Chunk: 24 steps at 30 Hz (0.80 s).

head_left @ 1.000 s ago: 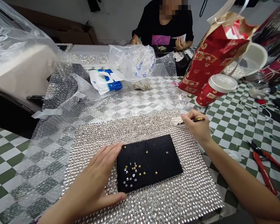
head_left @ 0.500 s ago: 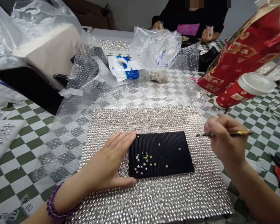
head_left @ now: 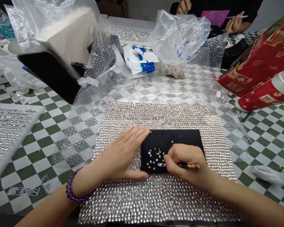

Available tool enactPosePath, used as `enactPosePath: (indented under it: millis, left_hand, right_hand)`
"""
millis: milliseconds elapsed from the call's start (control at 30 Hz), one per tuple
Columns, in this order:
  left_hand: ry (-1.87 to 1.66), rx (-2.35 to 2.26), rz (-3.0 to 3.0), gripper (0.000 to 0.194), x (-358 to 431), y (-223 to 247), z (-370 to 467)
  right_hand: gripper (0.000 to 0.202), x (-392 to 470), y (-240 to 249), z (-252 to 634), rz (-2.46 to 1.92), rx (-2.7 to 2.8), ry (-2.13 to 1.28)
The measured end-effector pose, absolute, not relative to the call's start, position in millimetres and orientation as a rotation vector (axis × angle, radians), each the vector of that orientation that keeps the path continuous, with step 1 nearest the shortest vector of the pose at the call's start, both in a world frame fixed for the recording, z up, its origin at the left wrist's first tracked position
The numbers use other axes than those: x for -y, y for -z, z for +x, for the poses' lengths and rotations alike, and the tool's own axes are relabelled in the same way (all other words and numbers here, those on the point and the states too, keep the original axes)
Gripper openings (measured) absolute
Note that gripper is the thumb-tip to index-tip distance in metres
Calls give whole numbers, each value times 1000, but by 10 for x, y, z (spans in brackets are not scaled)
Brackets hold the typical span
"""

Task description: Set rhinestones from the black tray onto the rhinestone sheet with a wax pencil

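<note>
A black ridged tray [head_left: 184,135] lies on a sheet covered with rows of shiny rhinestones [head_left: 161,198]. Loose clear rhinestones [head_left: 150,162] and gold ones are scattered over the tray's left half. My left hand [head_left: 120,154] rests with fingers stretched out, its fingertips and thumb at the tray's left corners. Above the tray, my right hand [head_left: 189,160] pinches a thin pencil-like picking tool [head_left: 192,165]. The tool's pale tip is among the loose stones; I cannot tell whether a stone sticks to it. My right hand hides part of the tray.
Bubble wrap [head_left: 97,82] spreads behind the sheet, with a wipes pack [head_left: 137,60] and a clear plastic bag [head_left: 177,37]. A phone [head_left: 49,75] leans at left, near a white stone-lined board [head_left: 11,129]. A red cup [head_left: 262,94] stands right. Another person's hand [head_left: 235,23] shows opposite.
My right hand has moved left with the tool, from beside the tray to over the loose stones. My left hand stays at the tray's edge. The whole view has shifted.
</note>
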<state>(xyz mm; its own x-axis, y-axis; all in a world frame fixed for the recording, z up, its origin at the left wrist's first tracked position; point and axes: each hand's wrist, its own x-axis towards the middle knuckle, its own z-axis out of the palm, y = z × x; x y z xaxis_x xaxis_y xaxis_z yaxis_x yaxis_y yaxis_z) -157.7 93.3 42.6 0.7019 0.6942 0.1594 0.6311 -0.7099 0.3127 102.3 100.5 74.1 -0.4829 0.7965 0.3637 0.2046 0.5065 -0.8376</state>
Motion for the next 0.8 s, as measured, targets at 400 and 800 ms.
enactPosePath:
  millis: [400,800]
  left_hand:
    - [-422,-1059,2694,106,-932,-433,-1550]
    - [-384,-1072,2653,114,-929,-445,-1558]
  right_hand:
    - [39,-978,-741,1035,-783,1996,-879]
    - [40,-964,-733,1025,-780,2019,-953]
